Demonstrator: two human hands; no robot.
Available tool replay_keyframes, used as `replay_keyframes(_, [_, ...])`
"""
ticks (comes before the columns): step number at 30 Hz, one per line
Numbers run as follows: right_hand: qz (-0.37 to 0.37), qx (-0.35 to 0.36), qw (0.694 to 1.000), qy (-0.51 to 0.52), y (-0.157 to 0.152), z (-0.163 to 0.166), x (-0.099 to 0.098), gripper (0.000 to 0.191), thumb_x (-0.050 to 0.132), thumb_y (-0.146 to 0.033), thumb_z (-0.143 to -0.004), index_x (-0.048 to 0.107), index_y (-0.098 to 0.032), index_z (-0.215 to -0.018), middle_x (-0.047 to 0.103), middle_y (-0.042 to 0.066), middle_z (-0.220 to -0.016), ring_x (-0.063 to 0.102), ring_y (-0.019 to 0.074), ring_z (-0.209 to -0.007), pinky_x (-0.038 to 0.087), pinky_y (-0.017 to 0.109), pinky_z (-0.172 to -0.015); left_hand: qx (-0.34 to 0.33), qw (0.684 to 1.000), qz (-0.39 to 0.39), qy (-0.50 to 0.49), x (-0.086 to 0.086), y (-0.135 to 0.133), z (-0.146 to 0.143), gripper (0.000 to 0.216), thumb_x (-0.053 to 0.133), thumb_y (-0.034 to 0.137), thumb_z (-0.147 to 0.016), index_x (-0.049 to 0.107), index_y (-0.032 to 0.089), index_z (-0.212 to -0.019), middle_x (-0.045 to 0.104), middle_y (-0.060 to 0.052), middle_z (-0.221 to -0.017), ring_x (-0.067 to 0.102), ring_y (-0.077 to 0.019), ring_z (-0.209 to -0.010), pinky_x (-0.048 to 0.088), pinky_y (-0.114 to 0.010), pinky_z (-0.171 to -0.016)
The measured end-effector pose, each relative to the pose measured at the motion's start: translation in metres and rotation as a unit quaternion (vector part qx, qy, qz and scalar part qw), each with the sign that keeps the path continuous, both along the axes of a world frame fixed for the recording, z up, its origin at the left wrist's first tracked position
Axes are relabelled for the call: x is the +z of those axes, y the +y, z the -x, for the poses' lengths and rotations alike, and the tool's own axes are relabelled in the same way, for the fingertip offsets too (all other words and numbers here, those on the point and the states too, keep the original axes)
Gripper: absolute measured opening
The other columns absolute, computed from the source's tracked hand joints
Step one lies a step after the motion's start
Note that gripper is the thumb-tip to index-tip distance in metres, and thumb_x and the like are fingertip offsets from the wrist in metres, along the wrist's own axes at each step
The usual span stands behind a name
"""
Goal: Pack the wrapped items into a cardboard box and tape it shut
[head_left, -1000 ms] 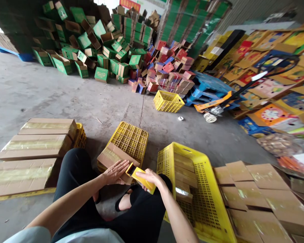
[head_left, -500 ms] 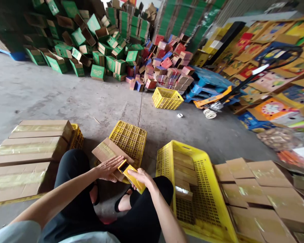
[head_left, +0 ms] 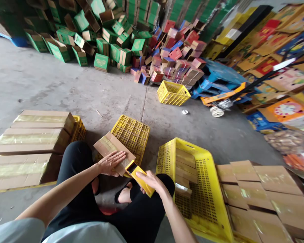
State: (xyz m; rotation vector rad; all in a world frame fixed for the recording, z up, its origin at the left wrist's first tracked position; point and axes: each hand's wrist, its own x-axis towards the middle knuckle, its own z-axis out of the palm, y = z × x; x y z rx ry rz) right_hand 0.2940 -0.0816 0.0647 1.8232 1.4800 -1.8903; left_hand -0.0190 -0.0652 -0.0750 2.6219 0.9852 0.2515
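Your left hand [head_left: 111,162] is lying palm down on the box [head_left: 106,144]. The fingers [head_left: 120,156] are spread flat and released, so it's just pressing on the cardboard, no grip. That forearm comes in from the lower left across your knee, wrist pretty straight.

Your right hand [head_left: 152,180] is curled round the tool [head_left: 136,171], fingers clenched over its rear half, with the forearm rising from the bottom edge. The tool is a yellow block, tilted. Its dark front end pokes out ahead of your right fingers, right at the box's near corner and just beside your left fingertips. I can't tell if it actually touches the cardboard.

The box is folded flat with a shiny tape strip, and it rests tilted on an upturned crate [head_left: 133,133] just beyond your left fingers. Near your right fingers, on their right, is a basket [head_left: 167,153] with more flat boxes inside. The left pile [head_left: 32,135] and right pile [head_left: 255,189] sit well apart from both hands.

Hard to see: your right hand covers the back of the tool, so I can't make out what kind it is. Your right thumb is hidden. Both arms are cut off at the bottom edge. The foot under your hands only half shows.
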Motion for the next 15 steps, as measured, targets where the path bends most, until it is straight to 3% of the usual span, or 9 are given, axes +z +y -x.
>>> replay_keyframes(8, [-0.001, -0.022, 1.000, 0.001, -0.004, -0.001, -0.004, 0.047, 0.058, -0.056, -0.104, 0.070, -0.012, -0.092, 0.073, 0.014, -0.068, 0.071, 0.0202, -0.052, 0.059, 0.025, -0.047, 0.019, 0.999, -0.001, 0.039, 0.005, -0.010, -0.014, 0.122, 0.079, 0.072, -0.077, 0.023, 0.021, -0.173, 0.017, -0.021, -0.178, 0.022, -0.0466, -0.162, 0.018, -0.057, -0.130])
replay_keyframes(15, [-0.011, -0.010, 1.000, -0.007, -0.004, -0.002, -0.002, 0.048, 0.058, -0.057, -0.104, 0.069, -0.010, -0.097, 0.074, 0.016, -0.072, 0.072, 0.0215, -0.056, 0.061, 0.027, -0.048, -0.040, 0.999, 0.025, 0.011, -0.003, -0.025, -0.035, 0.113, 0.059, 0.069, -0.091, 0.006, 0.012, -0.174, 0.016, -0.020, -0.179, 0.020, -0.0393, -0.164, 0.017, -0.054, -0.132])
